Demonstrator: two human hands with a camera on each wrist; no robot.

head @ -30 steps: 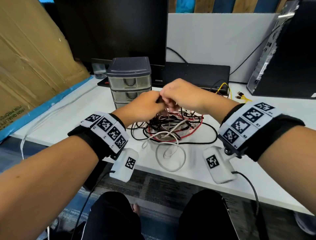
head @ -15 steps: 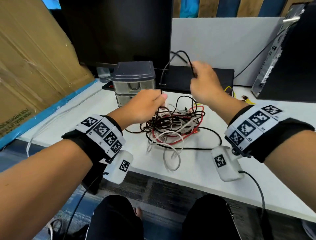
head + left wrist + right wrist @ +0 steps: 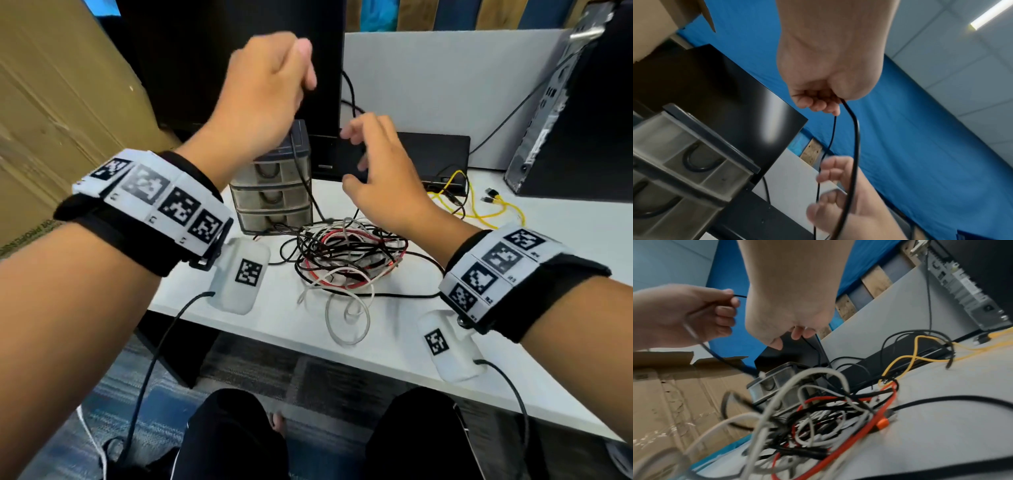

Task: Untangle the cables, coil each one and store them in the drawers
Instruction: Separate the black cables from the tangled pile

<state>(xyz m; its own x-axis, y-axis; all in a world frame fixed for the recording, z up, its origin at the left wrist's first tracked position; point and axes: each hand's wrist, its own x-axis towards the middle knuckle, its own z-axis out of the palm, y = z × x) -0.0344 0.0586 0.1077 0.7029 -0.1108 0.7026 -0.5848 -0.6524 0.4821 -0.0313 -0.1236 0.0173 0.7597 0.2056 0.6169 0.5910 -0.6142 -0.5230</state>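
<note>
A tangle of black, white and red cables (image 3: pixel 349 260) (image 3: pixel 828 415) lies on the white table (image 3: pixel 548 260), in front of a small grey three-drawer unit (image 3: pixel 270 192) (image 3: pixel 684 162). My left hand (image 3: pixel 294 75) (image 3: pixel 818 100) is raised high and grips a black cable (image 3: pixel 305 178) (image 3: pixel 856 146), which hangs in two strands down to the tangle. Lower and to the right, my right hand (image 3: pixel 363 150) (image 3: pixel 834 175) hovers above the tangle with fingers spread. The thin strand runs past its fingers (image 3: pixel 797 332); no grip shows. All drawers are closed.
A dark monitor (image 3: pixel 239 51) stands behind the drawers, with a flat black device (image 3: pixel 435 154) beside it. A yellow cable (image 3: pixel 479 205) lies at the back right near a computer tower (image 3: pixel 582 120). Cardboard (image 3: pixel 51 102) leans at the left. The table's front edge is close to my knees.
My left hand has risen from the tangle, drawing the black cable up. My right hand has come down from the raised loop and spread its fingers.
</note>
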